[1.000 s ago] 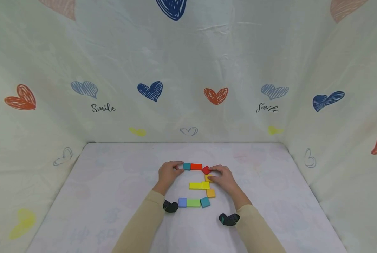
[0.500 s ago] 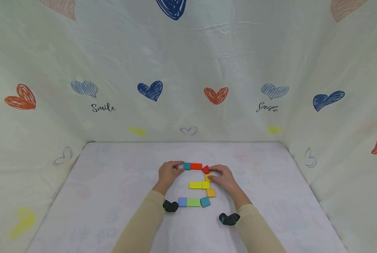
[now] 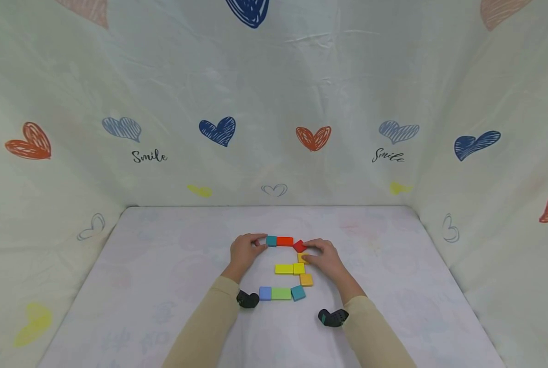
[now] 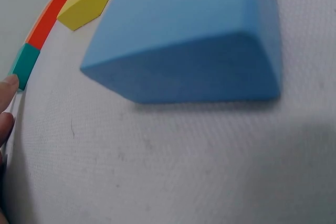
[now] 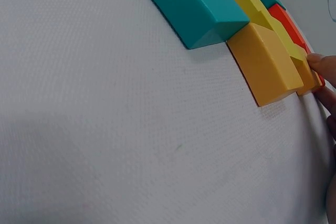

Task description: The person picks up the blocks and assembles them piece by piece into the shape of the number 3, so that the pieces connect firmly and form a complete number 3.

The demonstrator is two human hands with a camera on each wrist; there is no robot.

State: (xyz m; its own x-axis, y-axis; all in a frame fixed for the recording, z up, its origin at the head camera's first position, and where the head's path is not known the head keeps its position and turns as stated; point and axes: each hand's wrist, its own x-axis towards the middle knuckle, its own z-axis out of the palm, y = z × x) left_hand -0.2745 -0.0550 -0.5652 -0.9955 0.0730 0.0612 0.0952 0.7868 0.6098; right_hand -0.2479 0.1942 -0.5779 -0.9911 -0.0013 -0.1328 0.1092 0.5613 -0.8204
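Note:
In the head view, small coloured blocks lie on the white-covered table in a shape like a 3. My left hand [image 3: 244, 254] pinches the left end of the teal block [image 3: 271, 241] at the top row's left end, with thumb and a finger at its corners. A red-orange block [image 3: 285, 242] adjoins it. At the right, my right hand [image 3: 325, 258] has its index finger on the turned red block [image 3: 300, 246] and its thumb on the orange-yellow block [image 3: 301, 258] below. That block is partly hidden by the thumb.
Mid-row are a long yellow block [image 3: 284, 269] and a square one [image 3: 299, 268], above an orange block [image 3: 306, 280]. The bottom row has a blue block [image 3: 265, 293], a green block [image 3: 281, 294] and a tilted teal one. A heart-printed sheet [image 3: 274, 168] stands behind.

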